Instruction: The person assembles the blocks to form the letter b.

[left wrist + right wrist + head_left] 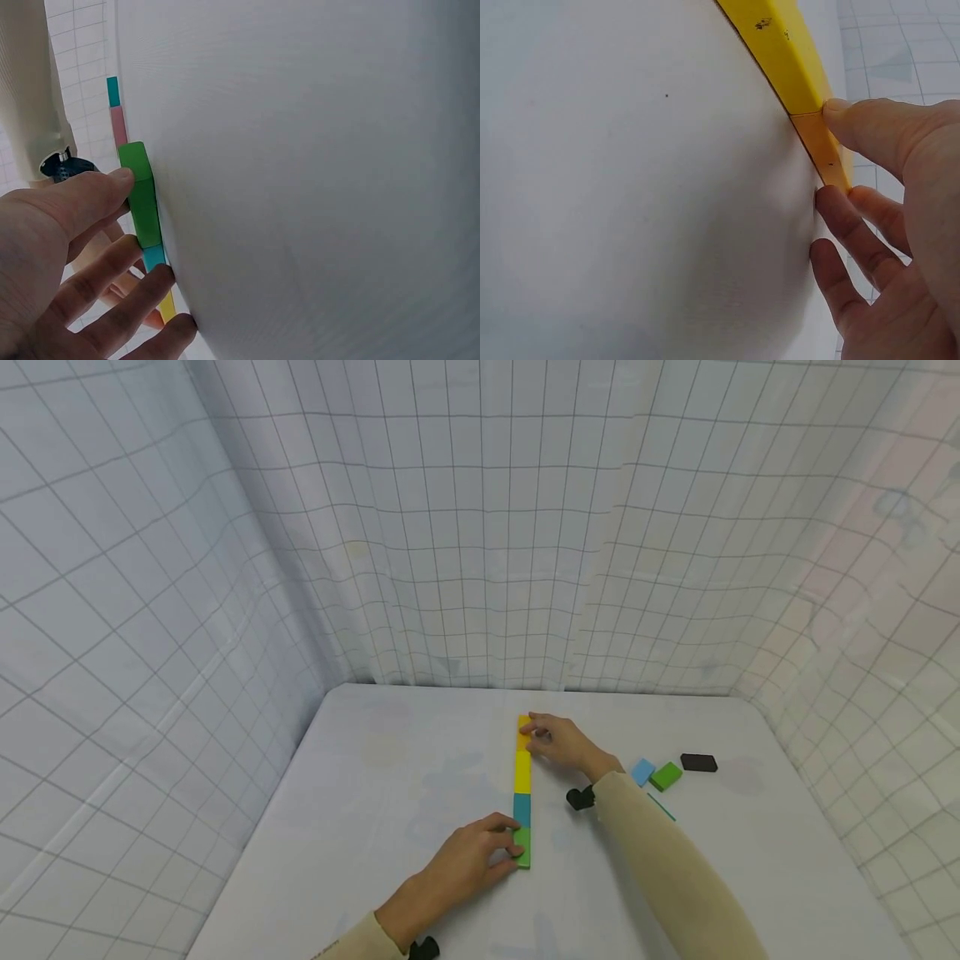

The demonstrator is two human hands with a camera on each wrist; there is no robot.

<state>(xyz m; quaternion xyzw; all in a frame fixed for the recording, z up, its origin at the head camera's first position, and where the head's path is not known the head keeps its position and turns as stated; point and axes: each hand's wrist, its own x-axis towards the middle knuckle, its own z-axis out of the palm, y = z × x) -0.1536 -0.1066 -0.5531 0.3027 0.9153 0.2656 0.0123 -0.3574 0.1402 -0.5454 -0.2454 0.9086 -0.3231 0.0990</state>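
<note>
a: head view first. what's on the table [375,827]?

b: four blocks in a row, end to end, running away from the person. green block [525,842] nearest, then teal block [522,810], yellow block [522,772], orange block [522,742] at the far end.

a: hands?

b: left hand [474,858] at the near end, in from the row's left. fingers loosely bent and spread, tips touching the green block. right hand [564,745] at the far end, in from the right, fingers slightly bent, on the orange block.

a: rest of it?

b: right of the row, past the right wrist: light blue block [643,772] just beside the other green block [666,777], black block [699,763] near them. teal strip [662,807] partly behind the right sleeve [667,860].

a: left wrist view?

b: thumb on the green block, fingers fanned wide along the row, index near the green-teal seam. farther back, pink block [118,126] in line with a small teal piece [113,91].

a: right wrist view?

b: thumb at the yellow-orange seam, fingers loose and apart around the far end of the orange block. can't tell how hard it presses. dark scuffs on the yellow block.
</note>
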